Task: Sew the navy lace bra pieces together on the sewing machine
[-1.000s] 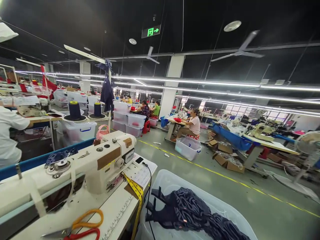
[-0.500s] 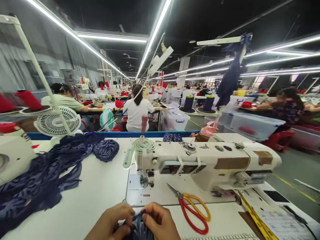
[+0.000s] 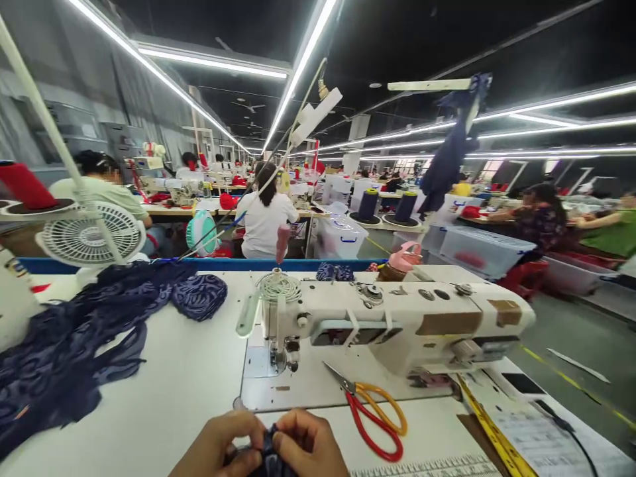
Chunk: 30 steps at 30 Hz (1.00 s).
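The cloth (image 3: 271, 457) lies between the two hands, low over the near part of the table (image 3: 173, 397). The left hand (image 3: 223, 444) and right hand (image 3: 311, 444) each pinch it between thumb and fingertips, so neither is clearly nearer. Its visible part runs from the fingertips back toward the wearer; the frame cuts off the lower end, so its full long axis cannot be told. The relation that appears to govern is with the foot (image 3: 277, 358) of the machine (image 3: 342, 305): almost straight ahead of the cloth, apart from it, across bare tabletop. The scissors (image 3: 350, 387) lie right of this line, blades slanting toward the foot; the pile (image 3: 59, 371) lies well left. Beyond the machine sits a co-worker (image 3: 268, 225), back turned.
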Each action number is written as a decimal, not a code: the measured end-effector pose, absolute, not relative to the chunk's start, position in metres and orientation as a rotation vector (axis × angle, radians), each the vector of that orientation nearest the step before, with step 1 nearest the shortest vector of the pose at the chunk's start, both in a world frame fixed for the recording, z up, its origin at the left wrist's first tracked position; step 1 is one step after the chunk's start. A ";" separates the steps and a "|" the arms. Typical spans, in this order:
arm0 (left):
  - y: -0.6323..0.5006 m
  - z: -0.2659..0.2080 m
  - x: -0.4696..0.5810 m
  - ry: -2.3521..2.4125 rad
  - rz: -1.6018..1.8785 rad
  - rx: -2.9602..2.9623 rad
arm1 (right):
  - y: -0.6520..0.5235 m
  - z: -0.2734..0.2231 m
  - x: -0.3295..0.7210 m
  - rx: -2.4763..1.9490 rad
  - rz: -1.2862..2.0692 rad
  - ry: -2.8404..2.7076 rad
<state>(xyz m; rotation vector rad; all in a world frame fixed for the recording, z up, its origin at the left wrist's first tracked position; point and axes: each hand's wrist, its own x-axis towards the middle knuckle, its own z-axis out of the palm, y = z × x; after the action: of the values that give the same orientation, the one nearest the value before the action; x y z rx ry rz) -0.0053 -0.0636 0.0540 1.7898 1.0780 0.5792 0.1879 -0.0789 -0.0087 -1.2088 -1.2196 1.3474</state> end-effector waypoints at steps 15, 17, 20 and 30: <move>-0.077 0.062 0.007 1.258 0.505 1.483 | -0.095 0.007 0.185 -1.113 1.492 -1.087; -0.079 0.059 0.008 1.273 0.513 1.472 | -0.098 0.008 0.184 -1.093 1.505 -1.063; -0.082 0.056 0.007 1.292 0.511 1.455 | -0.102 0.010 0.183 -1.088 1.495 -1.061; -0.091 0.043 0.006 1.286 0.590 1.410 | -0.109 0.010 0.174 -1.229 1.322 -1.191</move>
<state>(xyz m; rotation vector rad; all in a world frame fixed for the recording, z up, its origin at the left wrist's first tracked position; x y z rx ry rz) 0.0060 -0.0914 0.0427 1.4099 1.2865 0.5898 0.1739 -0.1089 0.0096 -1.2290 -1.1915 1.3221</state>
